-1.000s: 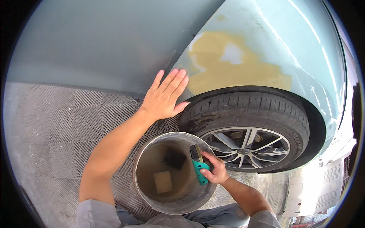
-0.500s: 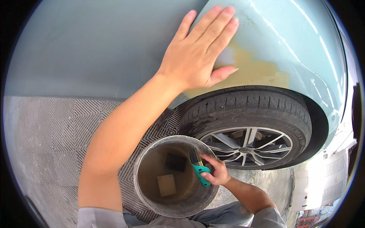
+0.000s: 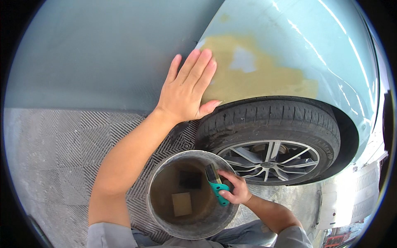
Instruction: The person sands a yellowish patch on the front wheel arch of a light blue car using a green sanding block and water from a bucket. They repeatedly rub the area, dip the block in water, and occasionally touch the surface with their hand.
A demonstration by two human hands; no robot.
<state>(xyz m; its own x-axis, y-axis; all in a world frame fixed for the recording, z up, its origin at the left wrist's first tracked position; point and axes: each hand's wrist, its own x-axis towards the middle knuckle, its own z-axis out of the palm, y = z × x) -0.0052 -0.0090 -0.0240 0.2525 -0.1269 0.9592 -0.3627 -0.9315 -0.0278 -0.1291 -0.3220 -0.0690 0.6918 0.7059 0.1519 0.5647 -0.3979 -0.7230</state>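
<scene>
Over the right side of the bucket (image 3: 206, 226), the right hand (image 3: 233, 191) has its fingers and thumb closed around the teal block (image 3: 217, 192), which stands tilted, dark end up. I'd judge the block light, its teal body slightly springy, and likely slick if wet; its middle, where the fingers wrap it now, seems the best hold. The left hand (image 3: 182, 91) is empty and spread flat, seemingly resting on the car at the seam of door (image 3: 103, 53) and fender (image 3: 289, 41), fingertips by the left edge of the tan patch (image 3: 269, 80). The fender ought to feel stiff and smooth under the palm, and can't be gripped, only stroked.

Counting up: 2 hands, 1 block, 1 bucket, 1 tyre (image 3: 264, 118), 1 wheel (image 3: 269, 161). Inside the bucket I see 2 squares: 1 dark square (image 3: 190, 180) and 1 tan square (image 3: 182, 204), near each other in what looks like murky water (image 3: 165, 182).
</scene>
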